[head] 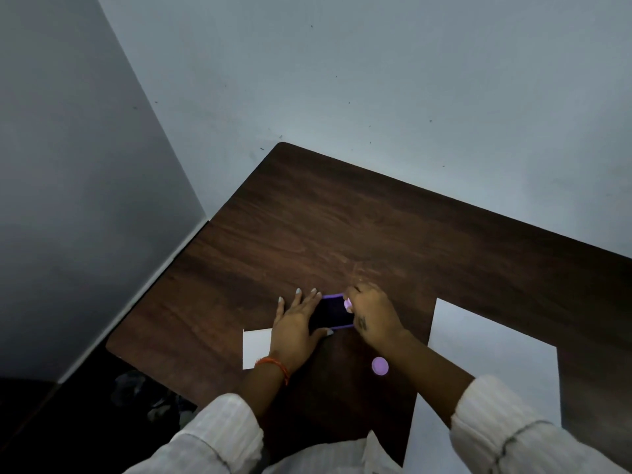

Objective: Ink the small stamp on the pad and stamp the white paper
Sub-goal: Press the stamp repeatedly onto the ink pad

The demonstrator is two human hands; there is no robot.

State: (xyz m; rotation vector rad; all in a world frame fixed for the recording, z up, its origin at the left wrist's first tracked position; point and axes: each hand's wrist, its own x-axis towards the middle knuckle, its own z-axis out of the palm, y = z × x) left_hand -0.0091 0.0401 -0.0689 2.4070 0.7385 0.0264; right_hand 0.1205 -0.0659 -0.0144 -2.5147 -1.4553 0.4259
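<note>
The dark wood bench (342,234) carries a large white paper (492,357) at the right and a smaller white sheet (256,347) partly under the left wrist. The left hand (294,326), fingers spread flat, steadies the purple-rimmed ink pad (330,314); the right hand (371,314) pinches the small stamp (348,303) over the pad's right end. Best press straight down, evenly, while the pad is held firm. A round purple cap (380,366) lies near the right forearm, apparently close to the path toward the paper.
</note>
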